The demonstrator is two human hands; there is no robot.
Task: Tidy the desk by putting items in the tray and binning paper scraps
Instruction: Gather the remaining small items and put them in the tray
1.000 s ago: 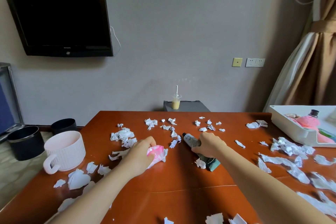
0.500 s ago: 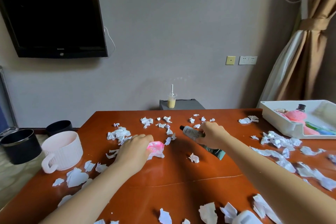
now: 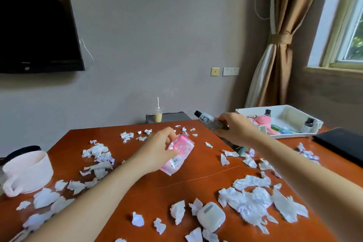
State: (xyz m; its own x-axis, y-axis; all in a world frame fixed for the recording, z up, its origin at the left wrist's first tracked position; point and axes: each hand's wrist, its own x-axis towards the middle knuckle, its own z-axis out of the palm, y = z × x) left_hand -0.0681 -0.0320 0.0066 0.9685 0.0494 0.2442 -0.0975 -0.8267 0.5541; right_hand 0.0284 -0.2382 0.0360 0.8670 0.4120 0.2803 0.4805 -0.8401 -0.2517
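Note:
My left hand (image 3: 157, 151) grips a pink and white wipes packet (image 3: 177, 155), lifted just above the desk's middle. My right hand (image 3: 234, 129) holds a small clear bottle with a black cap (image 3: 206, 121) in the air, just left of the white tray (image 3: 290, 113). The tray sits at the desk's far right and holds a pink item, two small bottles and a green tube. White paper scraps (image 3: 249, 200) lie scattered all over the brown desk (image 3: 149, 184). A dark green object (image 3: 242, 150) lies below my right hand.
A pink mug-shaped pot (image 3: 27, 171) stands at the left edge, with a black bin (image 3: 21, 150) behind it. A white earbud case (image 3: 211, 216) lies near the front. A black laptop-like slab (image 3: 341, 145) lies at the right. A drink cup (image 3: 158, 116) stands beyond the desk.
Both hands have risen off the desk. The right hand carried the bottle up and rightward toward the tray. The left hand picked up the pink packet. The camera turned right.

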